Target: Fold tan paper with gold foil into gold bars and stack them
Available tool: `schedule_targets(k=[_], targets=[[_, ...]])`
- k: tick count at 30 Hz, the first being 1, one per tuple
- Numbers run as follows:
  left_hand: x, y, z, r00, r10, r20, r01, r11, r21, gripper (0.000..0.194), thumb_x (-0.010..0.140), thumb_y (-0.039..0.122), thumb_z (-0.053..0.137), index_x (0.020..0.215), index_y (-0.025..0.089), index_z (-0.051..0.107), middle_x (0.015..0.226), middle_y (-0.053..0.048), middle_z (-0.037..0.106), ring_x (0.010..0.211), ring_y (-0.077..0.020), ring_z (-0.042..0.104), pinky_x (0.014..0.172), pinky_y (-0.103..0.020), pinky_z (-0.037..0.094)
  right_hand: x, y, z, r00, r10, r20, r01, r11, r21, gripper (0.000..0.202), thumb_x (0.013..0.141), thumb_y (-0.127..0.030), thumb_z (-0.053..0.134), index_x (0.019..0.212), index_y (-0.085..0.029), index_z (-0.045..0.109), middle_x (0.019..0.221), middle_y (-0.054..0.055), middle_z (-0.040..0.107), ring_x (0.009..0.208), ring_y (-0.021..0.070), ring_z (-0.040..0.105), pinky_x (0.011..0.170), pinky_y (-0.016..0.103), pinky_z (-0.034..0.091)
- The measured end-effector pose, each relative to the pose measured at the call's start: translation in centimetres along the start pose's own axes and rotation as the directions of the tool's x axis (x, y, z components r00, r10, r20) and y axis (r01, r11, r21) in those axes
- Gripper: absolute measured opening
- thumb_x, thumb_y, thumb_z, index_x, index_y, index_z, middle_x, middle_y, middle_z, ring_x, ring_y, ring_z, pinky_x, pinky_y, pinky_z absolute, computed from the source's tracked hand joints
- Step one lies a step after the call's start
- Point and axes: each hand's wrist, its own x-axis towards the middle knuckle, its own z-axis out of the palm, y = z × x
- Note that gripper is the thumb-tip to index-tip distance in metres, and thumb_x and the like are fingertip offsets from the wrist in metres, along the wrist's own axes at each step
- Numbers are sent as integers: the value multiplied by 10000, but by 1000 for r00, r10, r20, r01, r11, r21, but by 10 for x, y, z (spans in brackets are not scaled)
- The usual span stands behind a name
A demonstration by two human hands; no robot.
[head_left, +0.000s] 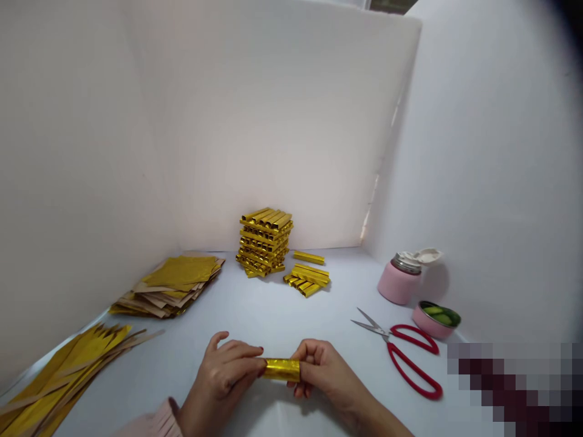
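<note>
Walls: white walls point(282, 121) stand at the left, far and right sides.
Table: the pale table point(273, 309) carries everything before me.
Strips: long gold strips point(68, 376) fan out at the near left, some showing a brown side.
Sheets: a loose pile of gold sheets point(182, 273) lies beyond them on the left, edges uneven.
Stack: square-ended gold tubes make a tall stack point(264, 243) near the far wall, in crossing layers.
Scissors: red-handled scissors point(387, 337) lie on the right, blades spread and pointing far left.
My hands: my left hand point(228, 370) grasps the roll's left end, little finger raised; my right hand point(321, 370) pinches its right end between thumb and fingers.
Bottle: a pink bottle point(396, 282) stands upright on the far right, its white lid point(426, 257) flipped open.
Dish: just nearer, a pink dish point(430, 325) holds something green.
Small pile: a few more gold tubes point(307, 279) lie right of the stack.
Roll: the gold roll point(282, 369) lies level between my hands, at the near middle.
</note>
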Motion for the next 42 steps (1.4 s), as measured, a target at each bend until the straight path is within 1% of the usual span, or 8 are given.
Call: schedule_targets(k=[5, 9, 12, 16, 22, 27, 34, 42], targets=[[4, 9, 5, 999, 16, 28, -17, 999, 37, 119, 906, 251, 591, 1012, 296, 619, 905, 48, 728, 757, -139, 657, 957, -375, 180, 0, 2, 1, 1000, -25, 8, 25, 1000, 7, 266, 589, -335, 746, 681, -137, 594, 500, -2, 633, 428, 93, 553, 455, 196, 368], [6, 15, 6, 999, -7, -49, 7, 1000, -4, 155, 957, 253, 496, 906, 290, 638, 809, 76, 727, 676, -111, 643, 978, -362, 176, 0, 2, 1, 1000, -19, 13, 18, 1000, 10, 235, 602, -317, 723, 688, -135, 602, 541, 9, 655, 435, 95, 560, 457, 202, 372], [6, 17, 6, 997, 3, -83, -3, 1000, 10, 207, 972, 241, 452, 895, 279, 641, 837, 57, 736, 697, -117, 653, 992, -365, 183, 1, 2, 3, 1000, -27, 7, 27, 1000, 7, 234, 601, -317, 724, 685, -137, 600, 535, 3, 651, 438, 98, 566, 457, 205, 370], [7, 20, 7, 999, 50, -9, -49, 997, 63, 129, 935, 232, 528, 1005, 289, 620, 942, 25, 736, 793, -141, 664, 1014, -373, 159, 1, 2, 6, 999, -41, 2, 41, 999, 13, 257, 596, -337, 737, 678, -139, 596, 494, -16, 623, 422, 91, 547, 459, 207, 366], [8, 24, 10, 999, 49, 3, -49, 998, 30, 150, 935, 173, 513, 921, 272, 625, 883, 58, 735, 749, -113, 669, 1030, -341, 138, -1, 1, 11, 999, -42, 15, 41, 999, 18, 284, 581, -352, 766, 679, -134, 613, 549, -3, 640, 460, 100, 565, 473, 212, 372], [10, 27, 11, 995, 98, -14, -97, 992, 75, 124, 907, 226, 571, 1001, 280, 631, 950, 32, 733, 819, -142, 672, 1060, -367, 148, 0, 5, 15, 997, -70, 17, 69, 997, 39, 204, 619, -293, 717, 664, -147, 582, 503, -23, 612, 437, 85, 529, 469, 205, 356], [9, 27, 14, 995, 101, -24, -101, 994, 31, 156, 929, 180, 511, 914, 278, 631, 933, 35, 738, 792, -134, 665, 1048, -362, 154, -1, 6, 21, 997, -75, 15, 74, 996, 45, 145, 617, -237, 672, 650, -162, 552, 509, -37, 603, 429, 87, 526, 462, 201, 361], [12, 35, 13, 999, 48, 14, -49, 998, 42, 221, 926, 175, 468, 813, 261, 637, 945, -4, 736, 804, -158, 669, 992, -396, 270, 0, 9, 23, 995, -97, -3, 97, 994, 47, 58, 580, -158, 583, 622, -172, 546, 488, -48, 586, 438, 92, 523, 462, 202, 363]])
